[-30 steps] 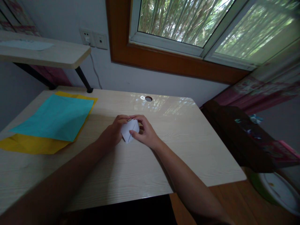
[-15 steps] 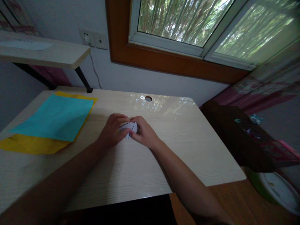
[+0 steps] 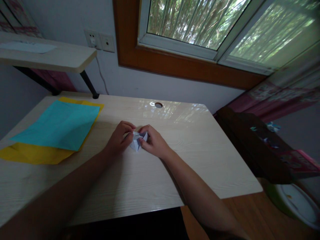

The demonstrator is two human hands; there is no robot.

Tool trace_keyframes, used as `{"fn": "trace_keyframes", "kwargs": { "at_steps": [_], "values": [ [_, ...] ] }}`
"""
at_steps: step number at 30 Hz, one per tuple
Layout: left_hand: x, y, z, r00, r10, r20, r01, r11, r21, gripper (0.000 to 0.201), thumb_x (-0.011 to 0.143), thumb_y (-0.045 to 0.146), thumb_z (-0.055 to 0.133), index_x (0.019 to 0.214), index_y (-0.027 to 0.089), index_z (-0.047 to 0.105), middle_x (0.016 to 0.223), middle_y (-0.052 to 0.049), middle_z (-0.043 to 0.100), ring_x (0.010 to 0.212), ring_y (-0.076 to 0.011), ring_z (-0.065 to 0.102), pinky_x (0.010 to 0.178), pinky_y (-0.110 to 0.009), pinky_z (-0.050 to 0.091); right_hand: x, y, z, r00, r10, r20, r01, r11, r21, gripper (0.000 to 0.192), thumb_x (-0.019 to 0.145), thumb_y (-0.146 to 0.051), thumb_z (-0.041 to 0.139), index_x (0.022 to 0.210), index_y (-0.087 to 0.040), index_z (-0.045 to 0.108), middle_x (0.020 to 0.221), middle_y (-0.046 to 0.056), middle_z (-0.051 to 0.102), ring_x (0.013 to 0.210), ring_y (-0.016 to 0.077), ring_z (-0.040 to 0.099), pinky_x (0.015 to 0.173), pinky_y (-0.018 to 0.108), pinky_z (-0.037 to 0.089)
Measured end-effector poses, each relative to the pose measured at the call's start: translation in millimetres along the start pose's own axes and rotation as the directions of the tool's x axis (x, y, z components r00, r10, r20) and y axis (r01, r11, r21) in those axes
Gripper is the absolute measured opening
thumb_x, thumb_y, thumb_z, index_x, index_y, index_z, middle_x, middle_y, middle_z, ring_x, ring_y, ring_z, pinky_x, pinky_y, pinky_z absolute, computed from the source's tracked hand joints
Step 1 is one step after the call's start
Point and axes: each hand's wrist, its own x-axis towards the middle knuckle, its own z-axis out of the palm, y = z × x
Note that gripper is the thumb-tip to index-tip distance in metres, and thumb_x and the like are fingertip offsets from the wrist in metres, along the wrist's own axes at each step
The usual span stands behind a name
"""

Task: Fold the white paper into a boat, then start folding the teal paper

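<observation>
A small piece of folded white paper (image 3: 135, 144) is held between my two hands over the middle of the desk (image 3: 140, 180). My left hand (image 3: 120, 136) pinches its left side between thumb and fingers. On the right side, my right hand (image 3: 153, 141) grips it with the thumb in front and the fingers behind. Its pointed lower tip faces me, and creased flaps stand out between the hands. The fingers cover parts of both its sides.
Left of my hands, a light-blue sheet (image 3: 62, 125) lies on a yellow sheet (image 3: 37, 155). A raised shelf (image 3: 62, 56) stands at the back left. Near the back edge is a round cable hole (image 3: 158, 105). A dark cabinet (image 3: 250, 143) stands beyond the right edge.
The paper has changed shape between my hands: its flaps now spread apart and its tip points lower. My left thumb and fingers have shifted on it; my right hand has barely moved.
</observation>
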Motion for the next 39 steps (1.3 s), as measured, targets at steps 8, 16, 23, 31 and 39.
{"fn": "trace_keyframes", "kwargs": {
  "at_steps": [8, 16, 23, 31, 39],
  "values": [
    [4.7, -0.7, -7.4, 0.986, -0.161, 0.032, 0.157, 0.982, 0.101, 0.018, 0.086, 0.013, 0.052, 0.101, 0.021, 0.059, 0.109, -0.007, 0.061, 0.104, -0.0215, 0.06, 0.086, -0.037, 0.054, -7.5, 12.0, -2.5, 0.985, 0.153, -0.075, -0.138, 0.976, 0.167, 0.02, 0.093, -0.029, 0.062, 0.104, -0.024, 0.047, 0.107, 0.007, 0.062, 0.087, 0.0196, 0.059, 0.071, 0.032, 0.05],
    [6.2, -6.0, -10.7, 0.977, -0.207, 0.051, 0.187, 0.949, 0.255, 0.02, 0.087, 0.014, 0.05, 0.099, 0.02, 0.065, 0.101, -0.005, 0.066, 0.097, -0.0213, 0.062, 0.086, -0.036, 0.05, -8.8, 18.6, -4.3, 0.982, 0.181, -0.046, -0.165, 0.956, 0.241, 0.023, 0.094, -0.033, 0.062, 0.105, -0.026, 0.043, 0.113, 0.008, 0.061, 0.095, 0.0204, 0.06, 0.073, 0.033, 0.052],
    [7.3, -2.6, -9.9, 0.978, -0.205, 0.038, 0.189, 0.949, 0.254, 0.018, 0.087, 0.015, 0.05, 0.098, 0.02, 0.064, 0.101, -0.004, 0.066, 0.097, -0.0207, 0.062, 0.086, -0.036, 0.05, -9.3, 18.0, -6.0, 0.984, 0.173, -0.046, -0.155, 0.951, 0.269, 0.023, 0.094, -0.035, 0.063, 0.104, -0.026, 0.043, 0.114, 0.009, 0.061, 0.099, 0.0215, 0.06, 0.075, 0.035, 0.052],
    [7.4, -1.6, -9.4, 0.97, -0.241, 0.026, 0.226, 0.938, 0.262, 0.019, 0.086, 0.018, 0.05, 0.099, 0.02, 0.065, 0.101, -0.005, 0.065, 0.096, -0.0212, 0.062, 0.081, -0.035, 0.051, -9.0, 16.8, -6.6, 0.987, 0.153, -0.052, -0.133, 0.952, 0.274, 0.023, 0.094, -0.034, 0.063, 0.106, -0.025, 0.045, 0.113, 0.008, 0.061, 0.097, 0.0206, 0.06, 0.078, 0.035, 0.052],
    [8.6, -3.9, -10.1, 0.914, -0.404, -0.021, 0.401, 0.897, 0.188, 0.024, 0.085, 0.023, 0.052, 0.107, 0.019, 0.063, 0.109, -0.007, 0.069, 0.098, -0.0233, 0.067, 0.079, -0.035, 0.053, -7.8, 17.7, -5.8, 0.948, 0.277, -0.157, -0.188, 0.885, 0.427, 0.026, 0.091, -0.037, 0.065, 0.102, -0.026, 0.044, 0.117, 0.008, 0.06, 0.104, 0.0209, 0.06, 0.08, 0.034, 0.053]
  ]
}}
